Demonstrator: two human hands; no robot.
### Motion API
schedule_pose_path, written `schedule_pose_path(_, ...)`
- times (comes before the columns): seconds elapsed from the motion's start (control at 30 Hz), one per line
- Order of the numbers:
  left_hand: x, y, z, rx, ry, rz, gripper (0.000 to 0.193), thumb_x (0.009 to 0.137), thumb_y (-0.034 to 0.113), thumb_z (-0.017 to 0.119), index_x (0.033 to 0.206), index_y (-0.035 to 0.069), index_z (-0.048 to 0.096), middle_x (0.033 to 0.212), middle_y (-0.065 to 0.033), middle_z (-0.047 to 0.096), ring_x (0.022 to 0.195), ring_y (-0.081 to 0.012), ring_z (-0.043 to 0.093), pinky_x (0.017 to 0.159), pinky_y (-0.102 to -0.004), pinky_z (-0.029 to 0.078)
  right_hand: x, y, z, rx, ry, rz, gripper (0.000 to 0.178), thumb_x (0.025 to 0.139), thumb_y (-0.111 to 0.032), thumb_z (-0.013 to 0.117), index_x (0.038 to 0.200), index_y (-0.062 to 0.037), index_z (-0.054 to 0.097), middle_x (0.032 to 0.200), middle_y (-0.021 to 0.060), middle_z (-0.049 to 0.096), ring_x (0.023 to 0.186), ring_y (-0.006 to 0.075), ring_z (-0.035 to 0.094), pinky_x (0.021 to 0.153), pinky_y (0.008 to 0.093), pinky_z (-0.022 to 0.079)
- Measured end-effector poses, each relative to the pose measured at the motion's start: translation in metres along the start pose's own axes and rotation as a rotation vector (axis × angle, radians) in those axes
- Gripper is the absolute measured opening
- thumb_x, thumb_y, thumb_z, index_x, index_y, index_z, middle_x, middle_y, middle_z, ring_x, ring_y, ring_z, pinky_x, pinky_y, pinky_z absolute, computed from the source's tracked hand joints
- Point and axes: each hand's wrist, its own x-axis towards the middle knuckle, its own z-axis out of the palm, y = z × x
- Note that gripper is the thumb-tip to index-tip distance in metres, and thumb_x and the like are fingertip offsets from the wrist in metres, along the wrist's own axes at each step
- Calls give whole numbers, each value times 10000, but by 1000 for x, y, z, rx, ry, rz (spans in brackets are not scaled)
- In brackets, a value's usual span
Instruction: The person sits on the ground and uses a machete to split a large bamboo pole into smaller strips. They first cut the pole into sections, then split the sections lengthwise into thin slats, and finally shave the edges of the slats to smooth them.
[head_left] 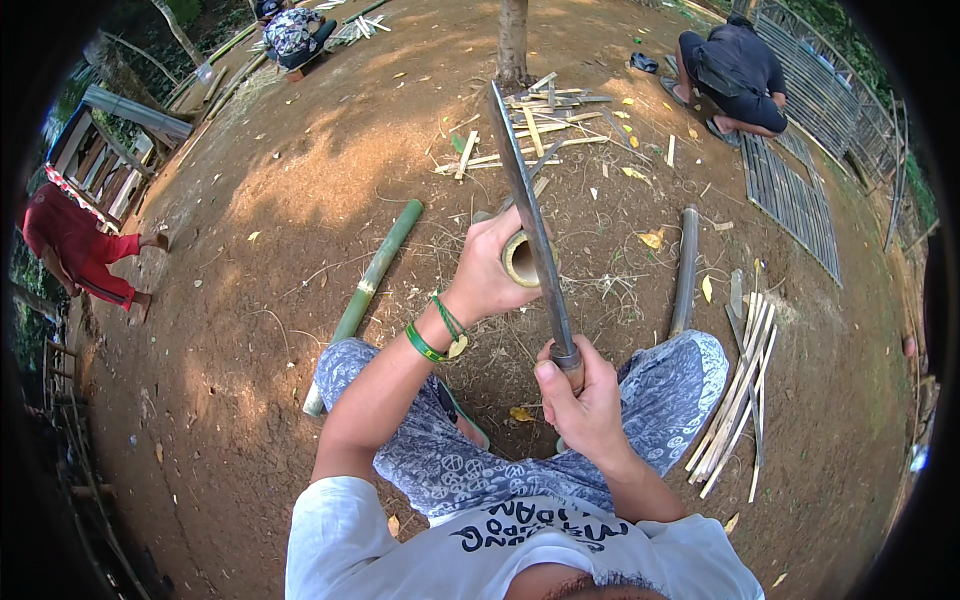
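My left hand is wrapped round an upright bamboo tube, its hollow cut end facing up toward me. In my right hand is the short wooden handle of a machete. The long dark blade points away from me and crosses the right side of the tube's open end. From this view I cannot tell whether the blade has cut into the rim. The tube's lower part is hidden below my left hand.
A green bamboo pole lies to the left, a darker pole to the right. Split bamboo strips lie by my right knee, with more scraps near a tree trunk. People crouch at far left and far right; another is at left.
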Motion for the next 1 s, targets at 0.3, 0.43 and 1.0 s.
schedule_pose_path(0.3,0,-1,0,8,-9,7,327,642,97,833,883,82,611,818,-52,674,713,-186,667,671,-306,527,1,2,1,-16,10,-4,208,950,-192,686,968,-8,591,575,-46,492,542,9,410,494,233,322)
schedule_pose_path(0.43,0,0,0,5,-6,7,336,637,101,838,881,83,609,823,-53,676,713,-187,669,670,-304,526,2,2,0,-55,21,-17,221,946,-201,690,961,-2,596,561,-20,512,530,26,439,494,250,349)
schedule_pose_path(1.0,6,9,9,26,-4,-46,321,676,132,854,886,74,618,785,-31,664,687,-135,633,647,-288,511,7,2,-6,-200,84,-25,323,953,-237,668,924,67,565,488,85,517,435,118,511,453,333,385)
